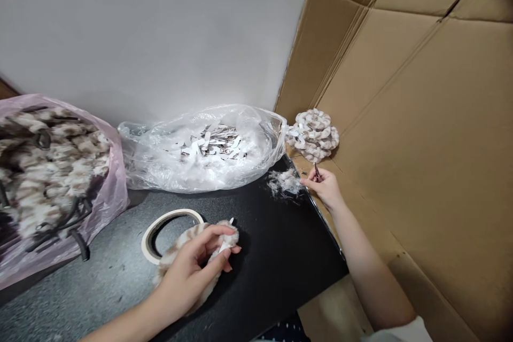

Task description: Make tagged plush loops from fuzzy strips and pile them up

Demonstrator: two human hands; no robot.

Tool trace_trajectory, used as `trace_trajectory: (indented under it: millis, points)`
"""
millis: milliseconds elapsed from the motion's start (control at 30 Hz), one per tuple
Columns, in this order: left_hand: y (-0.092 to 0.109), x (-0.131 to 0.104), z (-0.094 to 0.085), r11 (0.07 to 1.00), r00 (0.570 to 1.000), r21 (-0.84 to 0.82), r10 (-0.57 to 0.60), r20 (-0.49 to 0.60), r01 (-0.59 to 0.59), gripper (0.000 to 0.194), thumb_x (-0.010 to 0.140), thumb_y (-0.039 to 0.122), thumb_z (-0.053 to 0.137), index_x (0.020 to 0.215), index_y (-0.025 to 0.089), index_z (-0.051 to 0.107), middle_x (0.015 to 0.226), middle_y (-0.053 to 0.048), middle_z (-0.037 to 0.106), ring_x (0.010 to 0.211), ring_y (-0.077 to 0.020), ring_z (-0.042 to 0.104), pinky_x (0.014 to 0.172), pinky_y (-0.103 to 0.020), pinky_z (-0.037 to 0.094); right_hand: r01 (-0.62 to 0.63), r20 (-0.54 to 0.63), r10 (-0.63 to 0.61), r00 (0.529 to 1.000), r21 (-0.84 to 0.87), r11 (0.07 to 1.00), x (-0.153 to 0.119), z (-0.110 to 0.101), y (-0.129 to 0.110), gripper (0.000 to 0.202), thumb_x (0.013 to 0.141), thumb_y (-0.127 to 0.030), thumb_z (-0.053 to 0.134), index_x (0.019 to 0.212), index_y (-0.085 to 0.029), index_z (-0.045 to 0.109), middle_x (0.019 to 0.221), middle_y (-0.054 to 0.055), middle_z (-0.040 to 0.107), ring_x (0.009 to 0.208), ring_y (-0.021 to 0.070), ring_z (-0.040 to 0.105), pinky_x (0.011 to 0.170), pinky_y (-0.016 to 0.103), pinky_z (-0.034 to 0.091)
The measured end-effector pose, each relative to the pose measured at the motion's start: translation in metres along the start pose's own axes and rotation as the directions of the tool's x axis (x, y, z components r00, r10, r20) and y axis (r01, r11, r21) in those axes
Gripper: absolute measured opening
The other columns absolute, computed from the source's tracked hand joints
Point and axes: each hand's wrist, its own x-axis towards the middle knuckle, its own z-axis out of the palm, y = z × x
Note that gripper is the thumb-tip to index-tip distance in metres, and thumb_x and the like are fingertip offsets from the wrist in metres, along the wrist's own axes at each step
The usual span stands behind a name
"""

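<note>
My left hand [196,264] is closed around a fluffy, white and tan fur piece [229,236]. The piece seems ring-shaped, though my palm and fingers hide much of it; a small white tip pokes out at its top. At the table's right edge my right hand [325,188] pinches a small dark pointed tool [317,172], which looks like tweezers. Beside those fingers lies a loose heap of pale fur fluff [285,181]. A roll of cream tape [149,243] lies flat just behind the left hand, partly covered by the fur piece.
A clear plastic bag [152,163] at the back holds many white and metallic clips. To the left, a pink bag [118,171] is full of furry pieces with dark bands. Stacked furry rings [315,136] stand by the cardboard wall [433,117], right of the black table [276,267].
</note>
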Motion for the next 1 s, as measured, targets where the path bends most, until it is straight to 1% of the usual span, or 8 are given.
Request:
trace_trajectory:
  millis: [233,333,467,567,667,833,933,1000]
  points:
    - [-0.001,0.000,-0.001,1.000,1.000,0.001,0.008,-0.001,-0.008,0.028,0.089,0.036,0.060,0.113,0.023,0.058,0.113,-0.008,0.062,0.099,-0.0245,0.065,0.071,-0.029,0.056,0.024,0.009,-0.023,1.000,-0.046,0.999,-0.002,0.002,-0.003,0.051,0.050,-0.058,0.081,0.055,-0.020,0.047,0.051,-0.007,0.037,0.049,0.0078,0.030,0.046,0.022,0.024]
    - [0.000,-0.001,0.000,1.000,1.000,-0.002,0.007,-0.004,-0.007,0.027,0.089,0.035,0.060,0.113,0.023,0.059,0.109,-0.008,0.063,0.098,-0.0239,0.065,0.071,-0.028,0.056,0.034,0.012,-0.033,0.999,-0.061,0.998,-0.002,0.002,-0.003,0.049,0.051,-0.058,0.081,0.055,-0.019,0.050,0.051,-0.006,0.039,0.049,0.0081,0.031,0.046,0.023,0.025]
    - [0.002,-0.001,0.001,1.000,1.000,-0.015,0.008,0.007,-0.008,0.026,0.090,0.035,0.059,0.112,0.022,0.058,0.104,-0.008,0.064,0.097,-0.0230,0.064,0.070,-0.028,0.055,0.059,0.014,-0.058,0.998,-0.073,0.996,-0.002,0.001,-0.002,0.043,0.054,-0.054,0.081,0.056,-0.018,0.059,0.052,-0.005,0.043,0.049,0.0087,0.032,0.048,0.024,0.027]
    - [0.003,0.000,0.002,0.999,1.000,-0.036,0.003,0.011,-0.003,0.025,0.090,0.035,0.059,0.112,0.023,0.057,0.108,-0.007,0.062,0.098,-0.0227,0.064,0.070,-0.028,0.055,0.081,0.013,-0.081,0.997,-0.083,0.993,-0.001,0.001,0.000,0.037,0.056,-0.051,0.081,0.058,-0.017,0.066,0.054,-0.003,0.049,0.051,0.0099,0.036,0.050,0.025,0.030]
    - [0.004,-0.001,0.003,0.999,1.000,-0.049,-0.008,0.007,0.008,0.025,0.090,0.034,0.060,0.112,0.022,0.057,0.110,-0.007,0.061,0.099,-0.0228,0.064,0.071,-0.028,0.055,0.100,0.011,-0.099,0.995,-0.095,0.990,-0.001,0.001,0.004,0.034,0.061,-0.050,0.078,0.062,-0.017,0.071,0.057,0.000,0.055,0.054,0.0124,0.043,0.053,0.027,0.035]
    - [0.005,-0.002,0.004,0.998,1.000,-0.058,-0.001,0.001,0.001,0.024,0.089,0.034,0.061,0.110,0.023,0.059,0.107,-0.007,0.062,0.097,-0.0226,0.064,0.070,-0.028,0.055,0.124,0.037,-0.121,0.992,-0.114,0.986,0.000,0.000,0.007,0.035,0.072,-0.052,0.070,0.080,-0.019,0.078,0.068,0.004,0.065,0.065,0.0172,0.055,0.062,0.030,0.043]
    - [0.005,-0.001,0.004,0.998,1.000,-0.061,-0.002,-0.001,0.002,0.024,0.089,0.034,0.061,0.110,0.023,0.059,0.108,-0.007,0.062,0.096,-0.0223,0.064,0.069,-0.027,0.055,0.137,0.059,-0.130,0.990,-0.135,0.981,0.001,-0.001,0.007,0.037,0.076,-0.052,0.065,0.086,-0.019,0.078,0.072,0.005,0.067,0.070,0.0188,0.058,0.065,0.031,0.045]
    - [0.006,-0.001,0.004,0.998,1.000,-0.059,0.002,0.005,-0.001,0.024,0.089,0.034,0.061,0.110,0.022,0.059,0.107,-0.007,0.062,0.096,-0.0219,0.064,0.069,-0.027,0.055,0.144,0.050,-0.137,0.989,-0.159,0.977,0.000,-0.001,0.007,0.037,0.075,-0.053,0.067,0.082,-0.019,0.077,0.069,0.005,0.065,0.067,0.0183,0.057,0.062,0.030,0.044]
